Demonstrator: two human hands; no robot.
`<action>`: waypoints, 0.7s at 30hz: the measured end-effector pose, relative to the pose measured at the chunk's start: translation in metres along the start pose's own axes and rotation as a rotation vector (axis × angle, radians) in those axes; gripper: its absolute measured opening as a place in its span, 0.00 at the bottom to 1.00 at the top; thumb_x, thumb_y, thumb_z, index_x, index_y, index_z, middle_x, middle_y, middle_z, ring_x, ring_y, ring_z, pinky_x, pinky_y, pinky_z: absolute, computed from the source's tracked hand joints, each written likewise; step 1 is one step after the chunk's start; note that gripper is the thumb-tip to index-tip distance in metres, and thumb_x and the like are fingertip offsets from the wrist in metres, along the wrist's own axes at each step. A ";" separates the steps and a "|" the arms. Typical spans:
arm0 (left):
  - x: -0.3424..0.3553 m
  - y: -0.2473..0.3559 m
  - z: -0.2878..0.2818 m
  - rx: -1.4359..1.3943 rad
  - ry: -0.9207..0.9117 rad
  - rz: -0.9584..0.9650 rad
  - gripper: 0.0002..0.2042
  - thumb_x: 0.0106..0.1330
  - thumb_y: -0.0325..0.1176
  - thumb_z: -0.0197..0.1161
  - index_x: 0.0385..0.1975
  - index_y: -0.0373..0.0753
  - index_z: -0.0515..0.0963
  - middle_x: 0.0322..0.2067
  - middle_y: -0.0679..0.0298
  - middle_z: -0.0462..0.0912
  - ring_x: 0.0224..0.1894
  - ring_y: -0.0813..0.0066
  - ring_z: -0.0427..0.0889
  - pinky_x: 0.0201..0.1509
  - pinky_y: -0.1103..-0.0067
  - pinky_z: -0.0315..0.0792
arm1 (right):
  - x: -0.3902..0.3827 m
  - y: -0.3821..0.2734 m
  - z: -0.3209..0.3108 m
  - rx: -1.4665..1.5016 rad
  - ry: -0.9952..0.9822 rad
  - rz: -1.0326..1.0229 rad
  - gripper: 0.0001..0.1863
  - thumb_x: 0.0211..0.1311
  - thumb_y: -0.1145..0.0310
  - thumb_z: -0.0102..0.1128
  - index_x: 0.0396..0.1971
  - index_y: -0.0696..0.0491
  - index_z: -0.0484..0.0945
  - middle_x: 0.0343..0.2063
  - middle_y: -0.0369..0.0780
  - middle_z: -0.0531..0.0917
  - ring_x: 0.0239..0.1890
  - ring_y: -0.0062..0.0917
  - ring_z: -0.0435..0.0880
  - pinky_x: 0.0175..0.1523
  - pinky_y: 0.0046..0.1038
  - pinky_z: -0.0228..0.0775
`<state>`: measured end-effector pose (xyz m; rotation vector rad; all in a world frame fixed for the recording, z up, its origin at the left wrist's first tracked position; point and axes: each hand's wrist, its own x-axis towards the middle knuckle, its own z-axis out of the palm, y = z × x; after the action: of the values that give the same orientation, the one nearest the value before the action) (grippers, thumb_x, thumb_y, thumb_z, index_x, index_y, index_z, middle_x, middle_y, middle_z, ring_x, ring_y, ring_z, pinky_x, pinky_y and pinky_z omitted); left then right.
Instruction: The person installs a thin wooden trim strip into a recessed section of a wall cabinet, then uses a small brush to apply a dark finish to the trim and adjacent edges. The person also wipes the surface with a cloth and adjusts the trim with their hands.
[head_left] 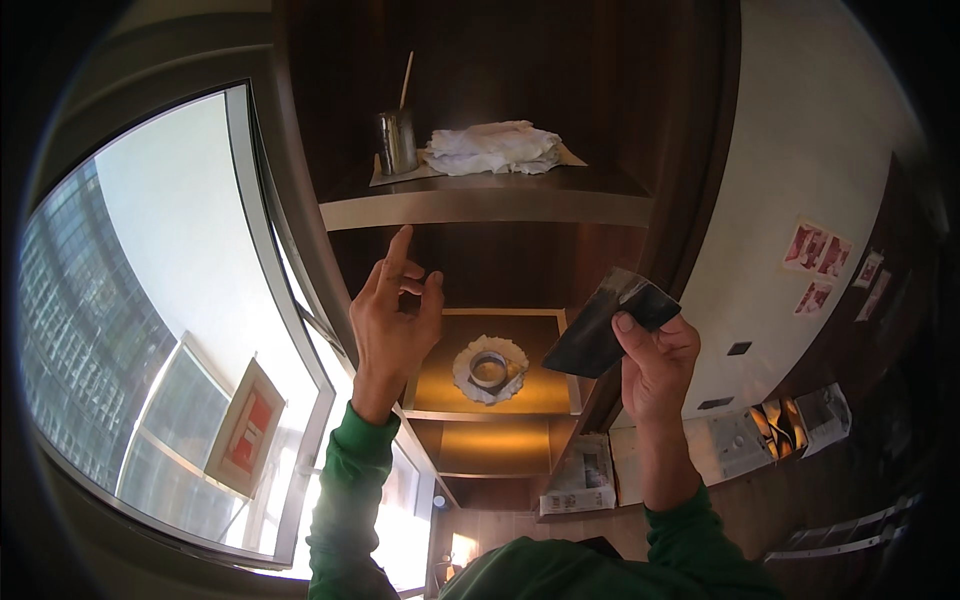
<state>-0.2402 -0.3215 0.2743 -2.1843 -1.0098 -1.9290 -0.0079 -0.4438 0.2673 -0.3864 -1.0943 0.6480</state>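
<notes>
A metal tin (398,142) stands upright on the upper shelf (490,209) with a thin stick (407,80) in it, beside folded white cloth (495,148). Lower down, a round container (474,372) (its contents are unclear) sits on a crumpled white sheet (490,394). The left hand (396,315) is empty, index finger extended, the others curled. The right hand (658,368) pinches a dark flat piece (592,332) between thumb and fingers, in front of the shelves' right side.
</notes>
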 end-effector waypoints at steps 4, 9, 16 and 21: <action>-0.013 -0.037 -0.019 -0.033 0.130 -0.076 0.20 0.62 0.24 0.70 0.55 0.31 0.80 0.34 0.60 0.87 0.33 0.74 0.88 0.38 0.78 0.81 | -0.003 0.030 -0.016 -0.002 0.057 0.103 0.07 0.66 0.79 0.64 0.43 0.59 0.85 0.39 0.40 0.89 0.39 0.19 0.88 0.47 0.21 0.80; -0.009 -0.057 -0.031 0.019 0.213 -0.188 0.12 0.62 0.23 0.70 0.46 0.31 0.83 0.34 0.60 0.87 0.34 0.74 0.88 0.41 0.78 0.81 | 0.017 0.065 -0.032 0.172 0.273 0.432 0.09 0.70 0.76 0.58 0.47 0.58 0.81 0.41 0.39 0.87 0.43 0.24 0.88 0.50 0.26 0.81; 0.016 -0.048 -0.022 0.042 0.134 0.116 0.07 0.63 0.23 0.70 0.40 0.35 0.84 0.32 0.60 0.87 0.32 0.73 0.88 0.38 0.78 0.81 | 0.028 0.082 0.015 0.303 0.170 0.465 0.16 0.72 0.68 0.55 0.54 0.59 0.75 0.47 0.47 0.85 0.48 0.37 0.87 0.52 0.37 0.83; 0.038 -0.045 0.005 0.220 -0.032 0.333 0.07 0.62 0.30 0.76 0.34 0.35 0.85 0.29 0.64 0.86 0.29 0.76 0.87 0.33 0.80 0.80 | 0.008 0.090 0.011 0.269 0.217 0.678 0.15 0.72 0.69 0.58 0.54 0.57 0.76 0.46 0.46 0.86 0.45 0.32 0.88 0.50 0.35 0.84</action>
<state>-0.2584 -0.2678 0.2913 -2.1056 -0.7603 -1.5648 -0.0415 -0.3709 0.2248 -0.5836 -0.6422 1.3043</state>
